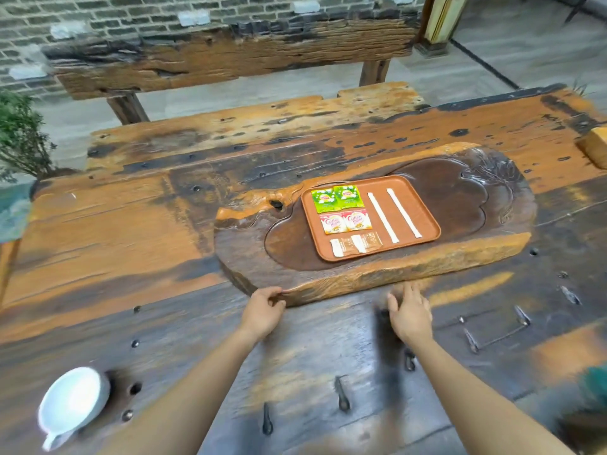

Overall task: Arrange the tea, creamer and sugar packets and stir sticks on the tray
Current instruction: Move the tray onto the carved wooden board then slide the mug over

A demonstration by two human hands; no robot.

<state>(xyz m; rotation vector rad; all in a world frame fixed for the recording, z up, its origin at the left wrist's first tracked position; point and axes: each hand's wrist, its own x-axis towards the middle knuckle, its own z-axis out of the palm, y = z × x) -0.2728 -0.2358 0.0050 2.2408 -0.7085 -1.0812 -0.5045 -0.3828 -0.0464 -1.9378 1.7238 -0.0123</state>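
A brown rectangular tray [423, 208] sits in the hollow of a carved wooden slab [361, 280]. On the tray's left side lie two green tea packets [337, 198], below them two white-and-red creamer packets [345, 222], and at the near edge two brown sugar packets [356, 244]. Two paper-wrapped stir sticks [382, 216] lie side by side on the right half. My left hand [262, 310] rests at the slab's near edge, fingers curled against the wood. My right hand [410, 310] hovers flat just in front of the slab, fingers apart, holding nothing.
The slab lies on a rough wooden table [131, 224] studded with metal pegs. A white cup [72, 402] stands at the near left corner. A potted plant [19, 139] is at the far left, a wooden bench [230, 57] beyond the table.
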